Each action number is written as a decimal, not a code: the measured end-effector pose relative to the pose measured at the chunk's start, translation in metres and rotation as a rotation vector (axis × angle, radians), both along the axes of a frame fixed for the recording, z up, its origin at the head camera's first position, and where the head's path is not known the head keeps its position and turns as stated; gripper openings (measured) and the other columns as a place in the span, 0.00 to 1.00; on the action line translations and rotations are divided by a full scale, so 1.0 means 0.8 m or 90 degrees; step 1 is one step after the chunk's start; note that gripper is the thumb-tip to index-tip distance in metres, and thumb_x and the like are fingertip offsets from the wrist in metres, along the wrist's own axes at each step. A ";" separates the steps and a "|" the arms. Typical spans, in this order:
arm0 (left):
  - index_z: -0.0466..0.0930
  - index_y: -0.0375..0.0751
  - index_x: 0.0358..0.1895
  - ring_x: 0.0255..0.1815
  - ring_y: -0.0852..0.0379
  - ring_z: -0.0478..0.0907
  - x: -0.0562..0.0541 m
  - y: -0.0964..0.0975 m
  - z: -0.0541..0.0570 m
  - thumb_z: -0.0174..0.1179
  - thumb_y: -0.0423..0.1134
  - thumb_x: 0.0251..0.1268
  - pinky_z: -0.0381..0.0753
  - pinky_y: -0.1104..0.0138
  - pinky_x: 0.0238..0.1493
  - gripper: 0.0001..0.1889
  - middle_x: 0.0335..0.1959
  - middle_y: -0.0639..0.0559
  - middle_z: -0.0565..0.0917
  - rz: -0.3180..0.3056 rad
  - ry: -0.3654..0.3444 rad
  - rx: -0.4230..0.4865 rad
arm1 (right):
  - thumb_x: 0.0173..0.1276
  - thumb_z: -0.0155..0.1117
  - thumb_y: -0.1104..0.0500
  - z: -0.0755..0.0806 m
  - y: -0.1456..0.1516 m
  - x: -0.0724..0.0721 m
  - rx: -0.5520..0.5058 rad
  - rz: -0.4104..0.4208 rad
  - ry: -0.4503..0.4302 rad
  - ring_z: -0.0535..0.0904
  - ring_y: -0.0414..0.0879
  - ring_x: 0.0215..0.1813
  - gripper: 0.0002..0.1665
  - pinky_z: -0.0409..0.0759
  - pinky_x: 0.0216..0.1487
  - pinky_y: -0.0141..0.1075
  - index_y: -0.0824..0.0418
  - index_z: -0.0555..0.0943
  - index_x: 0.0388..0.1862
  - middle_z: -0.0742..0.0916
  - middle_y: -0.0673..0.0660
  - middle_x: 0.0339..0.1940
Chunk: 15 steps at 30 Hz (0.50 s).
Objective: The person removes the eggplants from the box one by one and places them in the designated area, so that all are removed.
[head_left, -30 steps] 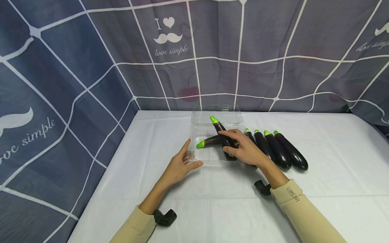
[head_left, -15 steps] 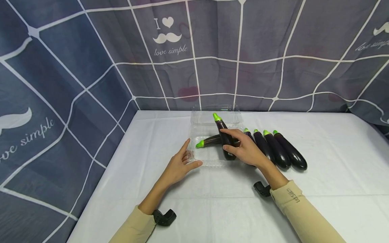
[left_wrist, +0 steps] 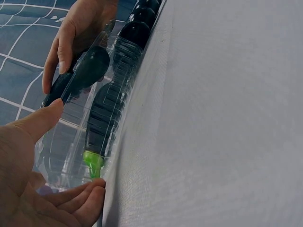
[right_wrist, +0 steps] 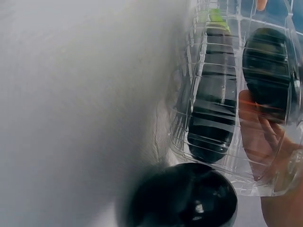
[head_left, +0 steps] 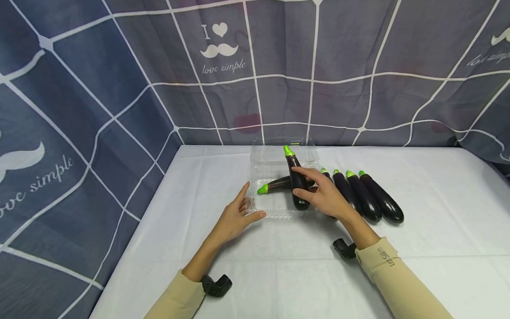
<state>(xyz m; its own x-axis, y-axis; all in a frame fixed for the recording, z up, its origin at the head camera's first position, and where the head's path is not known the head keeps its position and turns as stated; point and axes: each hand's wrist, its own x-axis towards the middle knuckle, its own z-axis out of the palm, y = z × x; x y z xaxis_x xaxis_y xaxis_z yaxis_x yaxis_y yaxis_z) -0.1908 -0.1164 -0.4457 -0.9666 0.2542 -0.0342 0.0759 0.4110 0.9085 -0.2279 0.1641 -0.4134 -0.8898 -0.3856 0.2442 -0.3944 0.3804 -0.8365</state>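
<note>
My right hand (head_left: 327, 197) holds a dark, glossy eggplant (head_left: 298, 177) between thumb and fingers, over a clear plastic box (head_left: 275, 204). Its green stem end points away from me, toward the raised lid. Beneath it, a second eggplant (head_left: 278, 184) lies crosswise in the box, green end to the left; the held one covers part of it. At the box's left front corner, my left hand (head_left: 234, 218) grips the plastic. In the left wrist view, the left thumb (left_wrist: 45, 118) touches the rim and the other fingers bend low against the end wall.
Several more eggplants (head_left: 364, 199) lie side by side just right of the box, green ends away from me; the nearest is partly behind my right hand. White cloth (head_left: 275, 283) covers the table. A grey-blue checked curtain (head_left: 287, 102) hangs behind and at the left.
The held eggplant's green end has swung to the right and slightly away from me, so it lies less slanted. My left hand and the box have stayed in place.
</note>
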 end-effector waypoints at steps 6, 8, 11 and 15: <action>0.46 0.58 0.81 0.69 0.49 0.67 0.000 0.001 0.001 0.72 0.54 0.58 0.71 0.61 0.66 0.52 0.70 0.38 0.67 0.004 -0.002 -0.001 | 0.69 0.68 0.56 0.003 0.002 -0.001 0.018 -0.012 -0.009 0.74 0.53 0.53 0.35 0.79 0.46 0.47 0.53 0.69 0.74 0.75 0.57 0.67; 0.46 0.58 0.81 0.69 0.49 0.66 0.000 0.001 0.001 0.72 0.53 0.58 0.71 0.60 0.66 0.52 0.70 0.38 0.67 0.005 -0.003 -0.002 | 0.69 0.68 0.55 0.004 0.002 0.000 0.023 -0.015 -0.017 0.73 0.53 0.55 0.36 0.78 0.46 0.47 0.52 0.69 0.74 0.74 0.57 0.68; 0.46 0.58 0.81 0.69 0.50 0.66 0.000 0.002 0.002 0.71 0.52 0.59 0.71 0.60 0.66 0.52 0.70 0.38 0.67 0.005 -0.003 -0.005 | 0.69 0.68 0.55 0.005 0.003 0.000 0.012 -0.024 -0.023 0.72 0.54 0.54 0.36 0.77 0.43 0.47 0.53 0.69 0.74 0.74 0.58 0.67; 0.46 0.57 0.81 0.69 0.49 0.66 0.001 0.002 0.003 0.71 0.53 0.59 0.71 0.61 0.66 0.52 0.70 0.37 0.67 0.003 -0.002 -0.007 | 0.68 0.69 0.56 0.009 0.004 0.001 -0.008 -0.036 -0.021 0.74 0.53 0.50 0.36 0.78 0.41 0.45 0.53 0.69 0.74 0.75 0.58 0.66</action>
<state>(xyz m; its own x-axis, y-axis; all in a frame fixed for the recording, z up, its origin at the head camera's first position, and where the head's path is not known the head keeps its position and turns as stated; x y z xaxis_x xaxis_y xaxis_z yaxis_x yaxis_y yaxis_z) -0.1903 -0.1150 -0.4435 -0.9676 0.2495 -0.0395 0.0718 0.4213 0.9041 -0.2267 0.1670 -0.4064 -0.9176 -0.3317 0.2192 -0.3451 0.3908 -0.8533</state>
